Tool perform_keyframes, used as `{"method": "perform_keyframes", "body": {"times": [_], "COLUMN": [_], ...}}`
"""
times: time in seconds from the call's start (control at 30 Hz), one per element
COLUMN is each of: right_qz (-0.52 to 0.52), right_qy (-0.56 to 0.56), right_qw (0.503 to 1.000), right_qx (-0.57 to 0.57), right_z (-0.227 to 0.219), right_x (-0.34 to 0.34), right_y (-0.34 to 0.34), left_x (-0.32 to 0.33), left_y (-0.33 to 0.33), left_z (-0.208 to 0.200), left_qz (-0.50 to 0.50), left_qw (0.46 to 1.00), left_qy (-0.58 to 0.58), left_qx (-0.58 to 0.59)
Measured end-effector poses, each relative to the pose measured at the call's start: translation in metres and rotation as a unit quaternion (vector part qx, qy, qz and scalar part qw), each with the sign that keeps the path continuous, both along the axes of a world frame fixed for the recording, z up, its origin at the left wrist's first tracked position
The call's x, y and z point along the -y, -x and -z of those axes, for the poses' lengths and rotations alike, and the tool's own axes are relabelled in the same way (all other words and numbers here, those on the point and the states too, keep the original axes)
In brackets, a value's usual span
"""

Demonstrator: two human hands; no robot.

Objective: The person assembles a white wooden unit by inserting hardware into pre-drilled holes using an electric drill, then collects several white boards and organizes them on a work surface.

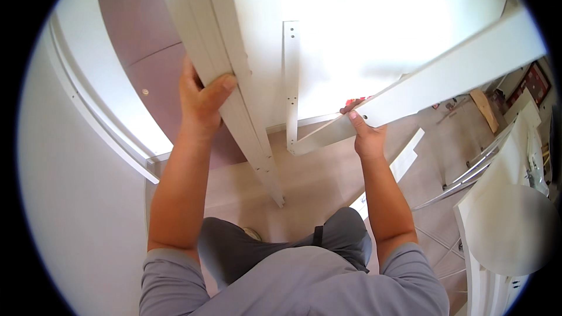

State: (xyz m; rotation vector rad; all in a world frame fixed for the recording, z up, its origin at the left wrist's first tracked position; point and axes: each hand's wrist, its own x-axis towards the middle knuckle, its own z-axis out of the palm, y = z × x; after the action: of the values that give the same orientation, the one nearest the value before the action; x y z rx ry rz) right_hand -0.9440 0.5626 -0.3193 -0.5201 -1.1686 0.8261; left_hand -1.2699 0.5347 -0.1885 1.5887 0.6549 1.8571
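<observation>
While the left hand (201, 100) wraps the left edge of a grooved white beam (202, 23), thumb pressed across the face and fingers mostly hidden behind, the right hand (370, 140) clasps the near left end of a flat white board (456, 70), its thumb beside a round hole; how its other fingers sit on the hidden side I cannot tell. The grooved white beam slants from the far left down to the near middle, and the flat white board runs away toward the far right. Just beyond the right thumb shows a small red object (354, 103), its kind unclear. Between the hands, farther off, is an L-shaped white frame (291, 64) with small holes. A mauve panel (140, 20) stands left of the beam. Behind the right forearm, a notched white strip (407, 155) lies on the floor (316, 181), with metal rods (468, 177) farther right.
</observation>
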Motion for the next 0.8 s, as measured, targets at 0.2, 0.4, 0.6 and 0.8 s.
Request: {"method": "perform_keyframes", "body": {"times": [0.2,0.4,0.6,0.8], "right_qz": [-0.066,-0.022,-0.181,-0.184], "right_qy": [0.1,0.123,0.121,0.127], "right_qw": [0.993,0.99,0.975,0.97], "right_qx": [-0.008,0.065,0.051,0.098], "right_z": [-0.014,-0.007,0.019,0.051], "right_x": [-0.026,-0.059,-0.116,-0.139], "right_y": [0.063,0.069,0.141,0.159], "left_x": [0.017,0.02,0.022,0.016], "left_y": [0.042,0.019,0.056,0.056], "left_z": [0.003,0.0,0.009,0.03], "left_qz": [0.0,-0.125,-0.05,-0.03], "left_qw": [1.0,0.991,0.998,0.999], "left_qy": [0.019,0.028,0.036,0.025], "left_qx": [0.009,-0.033,0.011,0.028]}}
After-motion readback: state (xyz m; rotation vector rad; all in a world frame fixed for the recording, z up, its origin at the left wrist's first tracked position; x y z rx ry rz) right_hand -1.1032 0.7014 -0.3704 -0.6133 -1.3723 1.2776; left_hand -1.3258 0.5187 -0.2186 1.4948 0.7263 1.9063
